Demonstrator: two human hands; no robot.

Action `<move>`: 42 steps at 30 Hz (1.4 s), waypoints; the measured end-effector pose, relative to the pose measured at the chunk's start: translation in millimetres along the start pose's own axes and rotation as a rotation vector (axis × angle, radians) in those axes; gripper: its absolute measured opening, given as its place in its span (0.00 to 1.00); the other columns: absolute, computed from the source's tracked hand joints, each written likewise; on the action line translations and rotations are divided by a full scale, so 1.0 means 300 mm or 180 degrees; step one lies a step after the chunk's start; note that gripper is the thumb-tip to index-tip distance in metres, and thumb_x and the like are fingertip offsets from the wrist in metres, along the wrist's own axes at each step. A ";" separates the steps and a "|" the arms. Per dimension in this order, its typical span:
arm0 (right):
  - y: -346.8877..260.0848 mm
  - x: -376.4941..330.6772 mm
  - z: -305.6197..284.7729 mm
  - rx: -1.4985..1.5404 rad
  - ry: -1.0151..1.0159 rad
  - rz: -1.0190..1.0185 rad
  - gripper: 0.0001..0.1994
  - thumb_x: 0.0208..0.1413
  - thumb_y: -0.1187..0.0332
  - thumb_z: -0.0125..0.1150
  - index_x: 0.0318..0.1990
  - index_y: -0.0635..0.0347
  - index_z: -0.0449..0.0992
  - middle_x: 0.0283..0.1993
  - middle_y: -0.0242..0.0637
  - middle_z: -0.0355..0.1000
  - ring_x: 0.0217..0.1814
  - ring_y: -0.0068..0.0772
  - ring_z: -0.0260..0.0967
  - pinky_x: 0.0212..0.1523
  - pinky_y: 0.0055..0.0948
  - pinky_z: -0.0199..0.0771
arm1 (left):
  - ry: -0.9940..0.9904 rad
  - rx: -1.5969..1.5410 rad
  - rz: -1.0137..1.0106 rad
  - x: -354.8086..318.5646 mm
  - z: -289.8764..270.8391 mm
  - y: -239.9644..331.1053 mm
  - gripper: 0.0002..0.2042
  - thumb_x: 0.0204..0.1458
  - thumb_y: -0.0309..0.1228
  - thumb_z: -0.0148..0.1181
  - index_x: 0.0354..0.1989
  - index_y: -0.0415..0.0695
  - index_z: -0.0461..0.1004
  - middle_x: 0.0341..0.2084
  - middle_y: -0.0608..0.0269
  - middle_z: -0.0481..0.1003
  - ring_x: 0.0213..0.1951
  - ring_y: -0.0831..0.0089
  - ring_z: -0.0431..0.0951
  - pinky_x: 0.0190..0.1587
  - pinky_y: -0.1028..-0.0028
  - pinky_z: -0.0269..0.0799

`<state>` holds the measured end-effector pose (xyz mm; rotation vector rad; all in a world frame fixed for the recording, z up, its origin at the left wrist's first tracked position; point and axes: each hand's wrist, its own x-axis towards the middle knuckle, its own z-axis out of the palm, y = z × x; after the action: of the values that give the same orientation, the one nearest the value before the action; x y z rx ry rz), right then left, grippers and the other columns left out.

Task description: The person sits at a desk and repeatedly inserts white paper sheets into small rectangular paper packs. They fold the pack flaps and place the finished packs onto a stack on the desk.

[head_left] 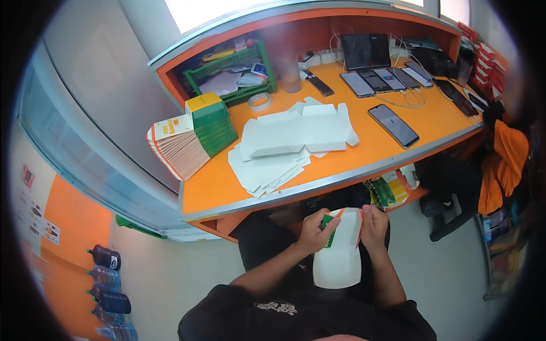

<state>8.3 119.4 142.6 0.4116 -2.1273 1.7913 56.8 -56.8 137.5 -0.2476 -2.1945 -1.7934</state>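
Note:
Over my lap I hold a partly folded cardboard food box [336,258], white inside, with green and orange printing on its outer flaps. My left hand [314,232] is closed on its green left side, thumb on top. My right hand [373,227] grips the orange-edged right side near the top. On the orange desk ahead lies a pile of flat white carton blanks [296,133], loosely overlapping. Left of them stands a tight stack of folded cartons [196,133] in green, yellow, white and orange.
A green crate [227,71] with papers, a tape roll [260,102], a plastic cup [290,74], a black phone [393,125] and several cabled phones [375,80] occupy the desk. A person in an orange shirt [505,159] sits at right. Water bottles [108,281] line the left wall.

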 end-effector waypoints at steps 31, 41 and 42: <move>-0.119 0.006 0.013 0.1210 -0.0195 0.0259 0.31 0.69 0.44 0.43 0.34 0.70 0.76 0.26 0.40 0.75 0.29 0.27 0.70 0.34 0.29 0.71 | -0.0731 0.0443 0.0305 -0.051 -0.125 0.179 0.16 0.63 0.41 0.57 0.32 0.38 0.79 0.18 0.51 0.74 0.22 0.55 0.77 0.27 0.65 0.71; 0.014 -0.184 0.036 0.2613 -0.2107 0.2374 0.50 0.57 0.26 0.41 0.73 0.61 0.53 0.72 0.45 0.59 0.71 0.41 0.61 0.69 0.42 0.63 | 0.0643 0.0037 0.2299 0.006 -0.260 0.148 0.28 0.64 0.53 0.47 0.44 0.35 0.77 0.34 0.53 0.79 0.34 0.64 0.81 0.36 0.69 0.77; -0.003 -0.164 0.034 0.2570 -0.2381 0.2202 0.51 0.56 0.27 0.46 0.73 0.62 0.53 0.71 0.46 0.59 0.71 0.40 0.61 0.69 0.41 0.63 | 0.0568 -0.0481 0.1996 -0.002 -0.266 0.162 0.33 0.66 0.58 0.41 0.47 0.34 0.75 0.37 0.53 0.79 0.36 0.66 0.81 0.37 0.69 0.77</move>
<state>52.6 109.8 121.0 0.6615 -1.9686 3.3407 82.2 -124.8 196.7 -0.6917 -1.6122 -1.5428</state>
